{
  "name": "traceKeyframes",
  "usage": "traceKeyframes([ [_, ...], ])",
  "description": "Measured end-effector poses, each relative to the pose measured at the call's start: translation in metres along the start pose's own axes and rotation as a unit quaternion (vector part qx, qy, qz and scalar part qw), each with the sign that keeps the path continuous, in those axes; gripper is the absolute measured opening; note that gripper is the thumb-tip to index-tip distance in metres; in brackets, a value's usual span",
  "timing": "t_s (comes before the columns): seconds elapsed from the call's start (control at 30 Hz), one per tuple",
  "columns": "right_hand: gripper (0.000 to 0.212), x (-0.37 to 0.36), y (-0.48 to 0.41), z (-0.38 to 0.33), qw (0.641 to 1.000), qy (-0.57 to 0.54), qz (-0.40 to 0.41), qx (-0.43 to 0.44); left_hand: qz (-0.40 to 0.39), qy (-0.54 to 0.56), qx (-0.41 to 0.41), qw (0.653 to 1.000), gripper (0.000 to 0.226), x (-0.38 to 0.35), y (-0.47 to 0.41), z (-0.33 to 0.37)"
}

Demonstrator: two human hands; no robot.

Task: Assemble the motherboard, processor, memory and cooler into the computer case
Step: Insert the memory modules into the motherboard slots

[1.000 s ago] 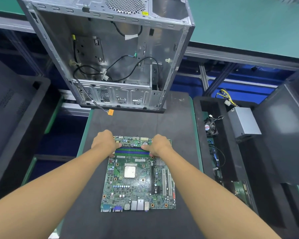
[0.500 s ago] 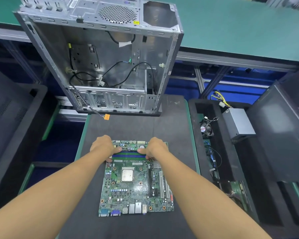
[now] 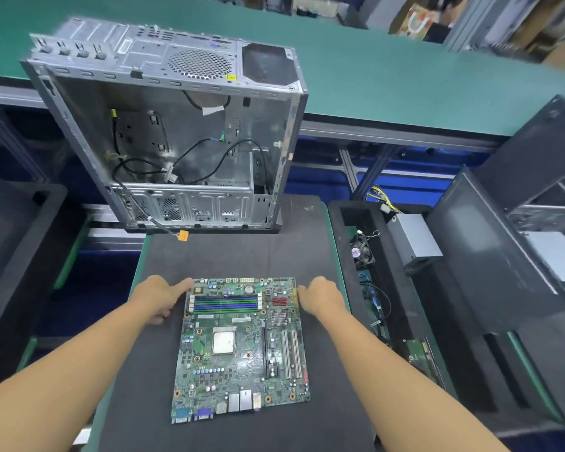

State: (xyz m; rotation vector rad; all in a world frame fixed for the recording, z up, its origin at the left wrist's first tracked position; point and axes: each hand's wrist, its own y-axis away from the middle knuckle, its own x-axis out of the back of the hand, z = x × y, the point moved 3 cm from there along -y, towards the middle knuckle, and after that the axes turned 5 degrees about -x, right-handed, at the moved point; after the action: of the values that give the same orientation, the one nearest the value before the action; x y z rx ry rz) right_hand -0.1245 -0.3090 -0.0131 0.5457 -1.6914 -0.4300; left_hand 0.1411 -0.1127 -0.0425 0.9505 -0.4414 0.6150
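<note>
The green motherboard point(image 3: 238, 350) lies flat on the black mat point(image 3: 229, 256). A silver processor point(image 3: 223, 342) sits in its socket, and long green and blue memory slots point(image 3: 225, 305) run across its far end. My left hand point(image 3: 159, 298) rests at the board's far left corner, with a straight finger touching the edge. My right hand point(image 3: 322, 296) is at the far right edge, fingertips against the board. The open metal computer case point(image 3: 177, 141) stands beyond the mat, with loose black cables inside.
A black foam tray point(image 3: 343, 216) to the right holds a small black fan point(image 3: 361, 252), a grey power supply point(image 3: 415, 239) with yellow wires, blue cables and another green board point(image 3: 421, 353). Dark case panels lean at far right and left. A green bench runs behind.
Both hands have come off the memory slots and moved outward to the board's left and right far edges. The camera view has tilted up slightly.
</note>
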Motion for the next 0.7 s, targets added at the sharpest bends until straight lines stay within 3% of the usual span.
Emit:
traceKeyframes([
  [0.13,0.022,-0.014,0.006,0.014,0.994,-0.067,-0.077,-0.046,-0.03,0.071,0.034,0.996,0.059,-0.017,0.002,-0.005],
  [0.27,0.023,-0.024,0.013,0.02,0.984,-0.142,-0.09,-0.061,-0.034,0.11,0.035,0.993,0.051,-0.027,0.004,-0.008],
  [0.53,0.025,-0.035,0.022,0.033,0.973,-0.212,-0.077,-0.052,-0.075,0.164,0.064,0.982,0.055,-0.033,0.015,-0.001],
  [0.63,0.008,-0.033,0.022,0.041,0.971,-0.227,-0.048,-0.057,-0.074,0.149,0.038,0.985,0.062,-0.038,0.025,0.013],
  [0.7,0.008,-0.029,0.021,0.047,0.969,-0.238,-0.029,-0.061,-0.065,0.147,0.017,0.987,0.058,-0.044,0.032,0.023],
])
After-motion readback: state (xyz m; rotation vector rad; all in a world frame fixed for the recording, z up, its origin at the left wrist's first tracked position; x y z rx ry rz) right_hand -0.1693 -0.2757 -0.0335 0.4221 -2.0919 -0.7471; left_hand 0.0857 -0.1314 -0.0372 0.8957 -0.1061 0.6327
